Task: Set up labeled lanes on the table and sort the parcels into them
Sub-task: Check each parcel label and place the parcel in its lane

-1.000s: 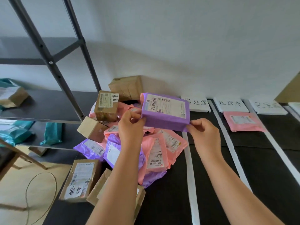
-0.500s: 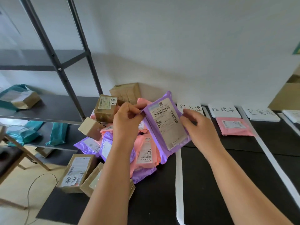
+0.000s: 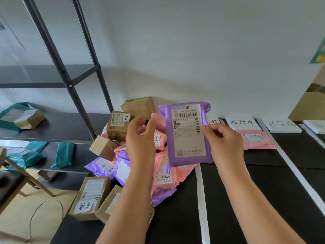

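Purple parcel (image 3: pixel 186 134), one, right hand (image 3: pixel 226 146) pinching

**Black table, dark rack, pale floor**

The black-topped table (image 3: pixel 179 217) is divided into lanes by long white tape strips (image 3: pixel 201 199) that run toward the wall. At the wall end, flat white label cards with handwritten characters (image 3: pixel 241 123) lie side by side. Just in front of the middle card, a flat pink plastic mailer (image 3: pixel 258 140) lies in its lane. The table's left end carries a heap of pink and purple mailers and brown cartons (image 3: pixel 163 180). Two brown cardboard boxes (image 3: pixel 89 198) lie at the front left corner. Left of the table, the dark metal rack (image 3: pixel 61 125) holds teal plastic bags (image 3: pixel 63 155) on its boards. A thin cable loop (image 3: pixel 48 201) lies on the pale wooden floor (image 3: pixel 14 222).
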A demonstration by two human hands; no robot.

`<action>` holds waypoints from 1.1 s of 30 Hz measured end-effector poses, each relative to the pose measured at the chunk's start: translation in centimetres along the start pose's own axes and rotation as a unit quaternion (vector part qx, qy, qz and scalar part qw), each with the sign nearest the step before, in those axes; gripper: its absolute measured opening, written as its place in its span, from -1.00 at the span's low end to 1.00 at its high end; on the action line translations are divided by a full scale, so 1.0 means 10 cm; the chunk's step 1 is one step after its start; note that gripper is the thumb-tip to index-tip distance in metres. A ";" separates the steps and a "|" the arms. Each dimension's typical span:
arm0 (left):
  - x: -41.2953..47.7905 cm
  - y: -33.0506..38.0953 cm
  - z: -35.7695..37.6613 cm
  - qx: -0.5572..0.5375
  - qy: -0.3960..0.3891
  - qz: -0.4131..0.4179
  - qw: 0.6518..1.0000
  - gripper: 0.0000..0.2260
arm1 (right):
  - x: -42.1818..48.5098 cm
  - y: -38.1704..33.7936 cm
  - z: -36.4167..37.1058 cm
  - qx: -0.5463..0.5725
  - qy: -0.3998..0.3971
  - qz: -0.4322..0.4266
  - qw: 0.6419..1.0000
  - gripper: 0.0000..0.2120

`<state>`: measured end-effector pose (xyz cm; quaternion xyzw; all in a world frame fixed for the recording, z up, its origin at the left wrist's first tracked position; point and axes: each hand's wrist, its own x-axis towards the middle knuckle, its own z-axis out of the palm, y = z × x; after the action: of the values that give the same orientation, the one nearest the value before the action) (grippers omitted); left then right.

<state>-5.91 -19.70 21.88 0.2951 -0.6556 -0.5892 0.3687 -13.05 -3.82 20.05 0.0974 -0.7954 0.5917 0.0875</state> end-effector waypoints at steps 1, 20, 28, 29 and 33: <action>-0.04 0.00 0.00 -0.011 -0.022 -0.011 1.000 -0.81 | -0.01 -0.02 0.01 0.000 0.011 -0.003 1.000 -0.87; 0.02 0.34 -0.15 -0.072 -0.192 -0.037 0.978 -0.92 | 0.04 -0.48 -0.14 0.008 0.041 -0.012 0.999 -0.67; 0.02 0.43 -0.29 -0.105 -0.219 -0.053 0.969 -0.97 | -0.01 -0.56 -0.16 0.029 0.049 -0.056 0.997 -0.65; 0.02 0.44 -0.30 -0.109 -0.217 -0.059 0.968 -0.95 | -0.02 -0.58 -0.16 0.031 0.044 -0.057 0.997 -0.66; 0.03 0.47 -0.35 -0.117 -0.173 -0.068 0.975 -0.93 | -0.07 -0.63 -0.16 0.059 -0.007 -0.048 0.997 -0.78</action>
<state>-2.94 -21.25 26.71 0.1868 -0.6143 -0.7279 0.2406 -10.67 -4.06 26.14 0.1441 -0.7543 0.6320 0.1043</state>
